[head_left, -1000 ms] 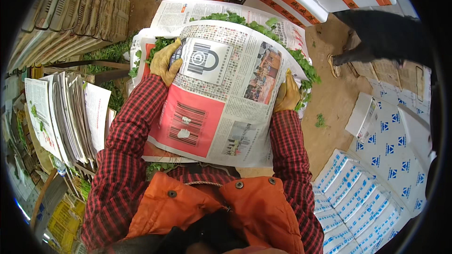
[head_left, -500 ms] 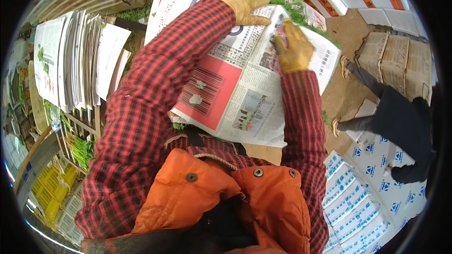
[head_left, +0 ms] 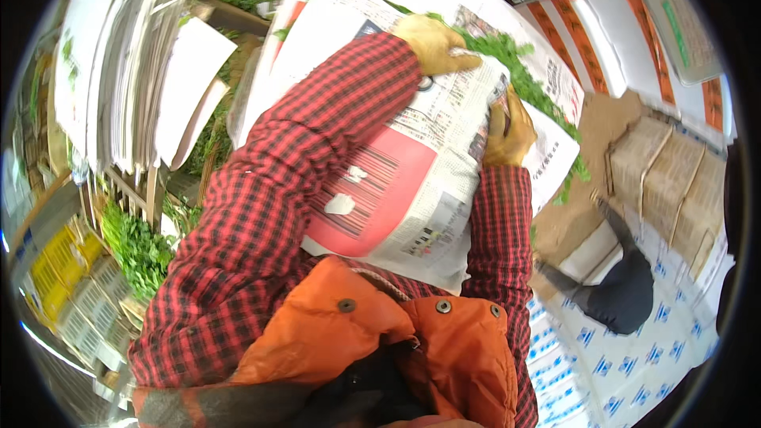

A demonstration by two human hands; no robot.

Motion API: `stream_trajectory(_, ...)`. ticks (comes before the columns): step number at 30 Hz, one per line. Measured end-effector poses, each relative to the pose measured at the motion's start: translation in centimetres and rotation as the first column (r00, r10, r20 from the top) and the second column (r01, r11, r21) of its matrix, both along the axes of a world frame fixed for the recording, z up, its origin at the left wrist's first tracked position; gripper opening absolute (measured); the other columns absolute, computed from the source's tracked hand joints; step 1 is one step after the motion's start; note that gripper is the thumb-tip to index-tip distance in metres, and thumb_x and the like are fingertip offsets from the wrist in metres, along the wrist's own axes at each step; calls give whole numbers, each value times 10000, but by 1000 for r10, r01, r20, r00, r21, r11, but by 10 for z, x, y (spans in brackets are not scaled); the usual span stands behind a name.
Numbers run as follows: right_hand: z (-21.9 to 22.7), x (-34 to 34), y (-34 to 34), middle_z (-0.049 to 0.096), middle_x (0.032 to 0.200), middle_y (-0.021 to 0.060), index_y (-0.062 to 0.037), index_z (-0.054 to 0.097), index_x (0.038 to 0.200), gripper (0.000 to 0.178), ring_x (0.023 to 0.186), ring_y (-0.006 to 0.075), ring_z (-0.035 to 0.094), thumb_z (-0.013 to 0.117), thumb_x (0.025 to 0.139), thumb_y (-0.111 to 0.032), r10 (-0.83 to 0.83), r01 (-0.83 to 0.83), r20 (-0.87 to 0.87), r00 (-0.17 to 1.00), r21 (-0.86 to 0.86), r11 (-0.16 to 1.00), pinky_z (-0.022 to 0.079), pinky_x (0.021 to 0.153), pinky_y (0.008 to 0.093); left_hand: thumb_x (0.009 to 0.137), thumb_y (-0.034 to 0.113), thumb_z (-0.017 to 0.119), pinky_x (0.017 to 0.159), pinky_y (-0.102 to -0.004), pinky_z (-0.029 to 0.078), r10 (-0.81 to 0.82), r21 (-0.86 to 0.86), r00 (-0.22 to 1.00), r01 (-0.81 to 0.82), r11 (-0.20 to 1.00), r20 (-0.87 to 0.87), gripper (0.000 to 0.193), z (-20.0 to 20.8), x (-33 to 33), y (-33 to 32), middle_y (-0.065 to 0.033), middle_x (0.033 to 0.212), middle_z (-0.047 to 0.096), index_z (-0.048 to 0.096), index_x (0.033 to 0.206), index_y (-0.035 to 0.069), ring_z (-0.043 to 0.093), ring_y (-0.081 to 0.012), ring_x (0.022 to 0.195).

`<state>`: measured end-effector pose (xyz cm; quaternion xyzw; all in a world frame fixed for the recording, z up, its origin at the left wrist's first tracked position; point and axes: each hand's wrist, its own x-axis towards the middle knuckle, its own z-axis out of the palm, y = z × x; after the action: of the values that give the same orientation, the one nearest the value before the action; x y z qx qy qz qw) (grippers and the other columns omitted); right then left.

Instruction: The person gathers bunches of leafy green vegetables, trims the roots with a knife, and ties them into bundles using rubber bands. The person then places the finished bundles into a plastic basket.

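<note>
The newspaper (head_left: 420, 123) lies directly in front of the orange vest (head_left: 317, 317), its near edge close to it. Its long axis runs away from the body, leaning slightly right; its far edge slants down toward the right.

The left hand (head_left: 436, 43) rests on the newspaper near that far edge, fingers pointing right; whether they pinch the paper I cannot tell. The right hand (head_left: 510, 131) is at the newspaper's right edge, fingers bent and the paper bunched beside them; how firmly it holds is unclear.

Green leaves (head_left: 539, 83) stick out past the newspaper's far and right edges, with more printed sheets (head_left: 559, 150) around them. Right of the newspaper, brown floor (head_left: 606, 111) shows before a tied brown box (head_left: 666, 174), contents hidden.

Left of the newspaper stands a paper stack (head_left: 119, 71); nearer the body on that side are loose greens (head_left: 135, 250) and a yellow crate (head_left: 63, 273), its inside too unclear to read. White boxes (head_left: 587, 40) with orange bands stand beyond the newspaper to the right.
</note>
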<state>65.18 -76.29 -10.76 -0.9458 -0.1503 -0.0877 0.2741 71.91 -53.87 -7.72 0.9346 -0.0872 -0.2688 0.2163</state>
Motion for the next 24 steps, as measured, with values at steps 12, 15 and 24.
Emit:
stream_trajectory(12, -5, 1, 0, 607, 1132, 290, 110, 576, 1165, 485, 1056, 400, 596, 510, 940, -314, 46, -45, 75, 996, -15, 999, 451, 945, 400, 782, 401, 666, 1110, -470, 235, 313, -403, 773, -82, 912, 552, 719, -6, -140, 74, -169, 1457, 364, 409, 1392, 123, 306, -319, 1373)
stream_trajectory(15, 4, 2, -2, 612, 1150, 261, 75, 595, 1168, 472, 1054, 367, 600, 496, 950, -332, 1, -1, -35, 999, -12, 1000, 449, 945, 388, 750, 360, 709, 1073, -467, 293, 413, -541, 662, -14, 841, 626, 675, -18, -146, 81, -194, 1377, 453, 493, 1312, 55, 385, -330, 1315)
stream_trajectory(24, 123, -60, 151, 633, 1146, 194, 52, 556, 1225, 433, 971, 298, 634, 546, 949, -282, 274, -412, 571, 774, 125, 902, 509, 862, 388, 778, 248, 710, 847, -427, 427, 734, -670, 392, -313, 673, 554, 536, 23, -406, 164, -73, 1196, 613, 541, 1273, 133, 572, -250, 1080)
